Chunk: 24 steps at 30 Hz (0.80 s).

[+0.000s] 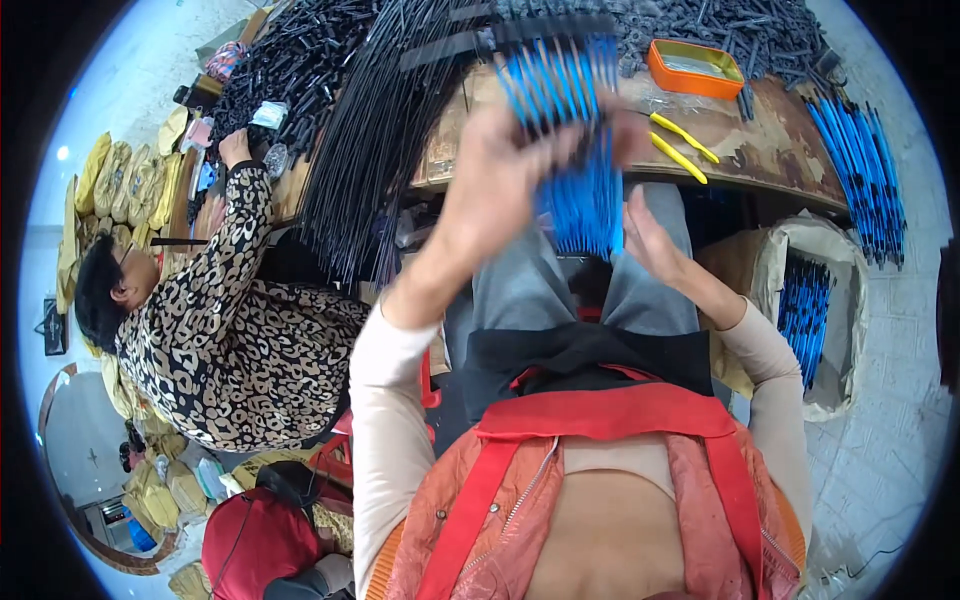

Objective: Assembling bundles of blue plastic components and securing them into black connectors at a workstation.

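Cluttered workshop: worn wooden worktop [780,150] ahead of us, piled at its far edge with black rods [370,110] and small black parts [740,30]. An orange tray [694,68] and two yellow sticks [680,142] lie beyond and right of our hands.

Risk, as we judge it: the bundle of blue-sleeved rods [575,150] is long and loosely fanned, black ends up near the worktop edge, blue ends hanging over our lap. If the hold slackens, single rods could slide out and drop between our knees to the floor. The left hand is blurred, so it looks to be moving fast; a fast flick could splay the bunch or snag the black rods hanging just to its left.

Grip: left hand [500,180] is raised at the upper part of the bundle, fingers curled on it, holding it, though blur hides the exact finger positions. Right hand [650,240] sits lower right, palm flat and open against the side of the blue ends, touching rather than clasping.

More blue rods lie far right on the worktop [865,170] and in a lined carton [800,310] below them. A co-worker in a leopard-print top [230,340] sits to our left, a hand [235,148] on the black parts.
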{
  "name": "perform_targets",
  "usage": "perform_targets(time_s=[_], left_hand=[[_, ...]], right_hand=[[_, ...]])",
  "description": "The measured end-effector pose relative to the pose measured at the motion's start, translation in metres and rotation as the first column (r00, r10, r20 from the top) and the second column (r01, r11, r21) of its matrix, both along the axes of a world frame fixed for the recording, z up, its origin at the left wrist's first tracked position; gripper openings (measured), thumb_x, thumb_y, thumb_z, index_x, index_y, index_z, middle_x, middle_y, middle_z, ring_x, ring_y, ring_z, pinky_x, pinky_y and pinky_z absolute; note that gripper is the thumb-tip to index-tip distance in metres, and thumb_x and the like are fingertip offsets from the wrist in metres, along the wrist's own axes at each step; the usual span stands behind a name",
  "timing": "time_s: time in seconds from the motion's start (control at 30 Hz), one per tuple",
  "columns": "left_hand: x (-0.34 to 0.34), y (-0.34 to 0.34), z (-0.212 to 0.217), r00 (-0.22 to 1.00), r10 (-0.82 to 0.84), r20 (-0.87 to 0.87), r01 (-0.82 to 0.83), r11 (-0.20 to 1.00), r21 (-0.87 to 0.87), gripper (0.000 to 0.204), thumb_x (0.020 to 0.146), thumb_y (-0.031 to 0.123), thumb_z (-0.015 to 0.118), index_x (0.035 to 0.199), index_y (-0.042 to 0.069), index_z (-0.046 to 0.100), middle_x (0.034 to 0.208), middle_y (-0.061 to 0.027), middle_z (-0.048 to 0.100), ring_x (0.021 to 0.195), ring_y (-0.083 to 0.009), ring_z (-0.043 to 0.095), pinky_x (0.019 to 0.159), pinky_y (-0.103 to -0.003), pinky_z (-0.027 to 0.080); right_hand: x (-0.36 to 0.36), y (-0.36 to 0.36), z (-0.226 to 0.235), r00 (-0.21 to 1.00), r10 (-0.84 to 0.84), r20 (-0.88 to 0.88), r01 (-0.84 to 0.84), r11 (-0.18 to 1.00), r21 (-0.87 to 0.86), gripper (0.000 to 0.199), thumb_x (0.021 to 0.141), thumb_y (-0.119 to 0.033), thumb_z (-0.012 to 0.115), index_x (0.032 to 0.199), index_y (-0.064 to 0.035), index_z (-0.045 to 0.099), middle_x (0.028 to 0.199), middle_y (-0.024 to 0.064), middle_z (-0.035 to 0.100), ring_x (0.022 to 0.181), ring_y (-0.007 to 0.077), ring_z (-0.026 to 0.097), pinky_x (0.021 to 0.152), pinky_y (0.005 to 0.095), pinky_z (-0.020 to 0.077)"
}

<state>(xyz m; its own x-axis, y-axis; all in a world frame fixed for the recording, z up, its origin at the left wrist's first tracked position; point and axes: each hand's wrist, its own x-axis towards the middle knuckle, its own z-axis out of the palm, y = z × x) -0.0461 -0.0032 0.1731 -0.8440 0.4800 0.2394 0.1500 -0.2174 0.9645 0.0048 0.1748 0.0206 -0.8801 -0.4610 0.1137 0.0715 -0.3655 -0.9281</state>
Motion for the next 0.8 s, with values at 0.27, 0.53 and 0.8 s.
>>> perform_targets(time_s=[0.27,0.53,0.8], left_hand=[[0.028,-0.016,-0.1,0.99,-0.13,-0.055,0.124,0.987,-0.099,0.017,0.089,0.001,0.071,0.104,-0.004,0.073,0.11,-0.0148,0.074,0.102,-0.0171,0.068,0.091,-0.032,0.054],[-0.011,0.006,-0.148,0.985,0.025,0.17,-0.023,1.0,-0.013,0.017,0.093,0.004,0.069,0.11,0.0,0.074,0.101,-0.0036,0.075,0.091,-0.0074,0.066,0.08,-0.025,0.054],[-0.023,0.007,-0.137,0.998,0.013,0.065,-0.013,1.0,0.0,0.02,0.092,0.003,0.069,0.112,-0.001,0.07,0.103,-0.0007,0.072,0.093,-0.0063,0.062,0.082,-0.025,0.052]], right_hand=[[-0.049,0.001,-0.039,0.982,0.063,0.175,-0.044,0.993,-0.112,0.09,0.098,-0.073,0.023,0.135,0.0023,0.056,0.133,0.0131,0.061,0.116,0.02,0.06,0.105,0.029,0.0426],[-0.013,0.025,-0.009,0.91,-0.407,-0.074,0.403,0.83,0.385,0.048,0.104,-0.036,0.048,0.133,0.0015,0.058,0.132,0.0117,0.062,0.125,0.0225,0.057,0.106,0.0348,0.0433],[-0.065,0.004,0.048,0.912,-0.1,-0.399,0.278,0.864,0.42,0.034,0.087,-0.011,0.073,0.121,-0.0044,0.07,0.132,0.0109,0.059,0.111,0.0197,0.06,0.095,0.0317,0.0472]])
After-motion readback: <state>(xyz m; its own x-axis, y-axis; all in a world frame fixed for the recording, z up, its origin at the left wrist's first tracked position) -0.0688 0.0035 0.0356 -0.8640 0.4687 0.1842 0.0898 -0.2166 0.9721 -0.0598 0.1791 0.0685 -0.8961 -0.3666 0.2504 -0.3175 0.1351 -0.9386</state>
